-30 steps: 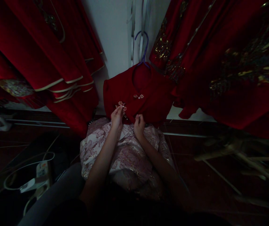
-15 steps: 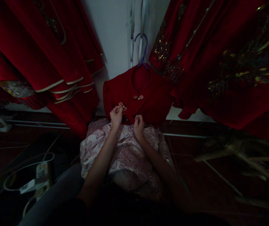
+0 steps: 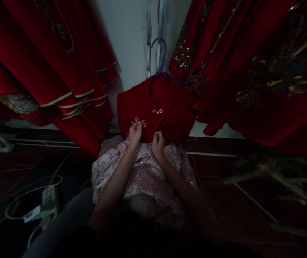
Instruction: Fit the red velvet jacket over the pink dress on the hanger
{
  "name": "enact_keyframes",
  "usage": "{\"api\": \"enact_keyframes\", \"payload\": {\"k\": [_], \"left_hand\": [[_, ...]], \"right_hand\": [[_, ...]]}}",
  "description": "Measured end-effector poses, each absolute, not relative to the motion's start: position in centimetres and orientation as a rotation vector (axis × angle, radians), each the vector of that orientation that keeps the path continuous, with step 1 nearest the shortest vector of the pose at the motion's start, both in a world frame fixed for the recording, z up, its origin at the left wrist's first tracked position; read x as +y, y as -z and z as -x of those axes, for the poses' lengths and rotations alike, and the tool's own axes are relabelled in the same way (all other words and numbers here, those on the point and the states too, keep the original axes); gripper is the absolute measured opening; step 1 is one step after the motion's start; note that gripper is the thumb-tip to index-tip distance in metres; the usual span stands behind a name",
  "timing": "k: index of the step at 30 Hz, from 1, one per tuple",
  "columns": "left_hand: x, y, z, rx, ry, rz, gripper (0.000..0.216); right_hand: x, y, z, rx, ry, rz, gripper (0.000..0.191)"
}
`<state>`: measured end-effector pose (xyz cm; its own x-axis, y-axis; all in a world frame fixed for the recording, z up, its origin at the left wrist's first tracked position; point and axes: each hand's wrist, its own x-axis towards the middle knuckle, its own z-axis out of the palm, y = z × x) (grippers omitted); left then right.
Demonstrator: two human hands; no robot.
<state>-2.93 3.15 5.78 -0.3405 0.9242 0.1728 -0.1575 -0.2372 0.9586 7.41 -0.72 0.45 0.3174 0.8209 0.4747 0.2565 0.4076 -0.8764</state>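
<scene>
A short red jacket [image 3: 180,120] hangs in front of me on a purple hanger [image 3: 162,59]. Its chest bears a pearl-and-flower ornament [image 3: 157,111], with more flower ornaments [image 3: 136,119] lower on the left side. My left hand [image 3: 135,133] is closed in a pinch right at those lower ornaments; what lies between its fingertips is too small and dim to name. Lower on the jacket front, my right hand [image 3: 158,143] is closed with its fingers curled at the red cloth, gripping it. Pale pink patterned fabric [image 3: 148,179] with shiny threads spreads beneath both forearms.
Red garments with pale trim [image 3: 70,82] hang at left, and red garments with gold beadwork [image 3: 223,79] at right. A power strip [image 3: 48,200] with white cables lies at lower left. Wooden sticks or legs [image 3: 274,175] stand at right on the dark floor.
My left hand has shifted slightly right and down at the flower ornaments, still pinched, and its wrist has turned a little. My right hand stays in nearly the same place.
</scene>
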Motion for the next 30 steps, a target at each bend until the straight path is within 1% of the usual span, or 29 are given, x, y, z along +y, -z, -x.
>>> {"api": "enact_keyframes", "payload": {"k": [2,4,6,9,15,21,26,30], "left_hand": [[3.1,-7.0,2.3,1.179,-1.624,-1.301,0.019],[3.0,-8.8,1.7,1.152,-1.633,-1.655,0.02],[3.2,-10.8,1.5,1.151,-1.633,-2.003,0.028],[4.2,-13.1,1.7,1.236,-1.485,-2.347,0.031],[6.5,-14.8,2.3,1.301,-1.195,-2.673,0.031],[6.0,-16.4,2.6,1.371,-0.831,-3.059,0.028],[6.8,-17.0,3.2,1.263,-0.713,-3.292,0.021],[7.3,-16.8,3.6,1.116,-0.721,-3.396,0.022]], "right_hand": [[-0.7,-0.5,-7.5,-1.229,-0.498,1.127,0.028],[-0.7,-0.5,-7.5,-1.229,-0.499,1.125,0.028],[-0.7,-0.5,-7.5,-1.229,-0.506,1.129,0.028],[-0.7,-0.5,-7.5,-1.227,-0.519,1.14,0.03],[-0.9,-0.6,-7.5,-1.227,-0.523,1.142,0.03],[-1.0,-0.8,-7.6,-1.227,-0.53,1.165,0.034],[-1.1,-0.9,-7.7,-1.232,-0.534,1.174,0.034],[-1.2,-0.9,-7.6,-1.237,-0.548,1.156,0.033]]}}
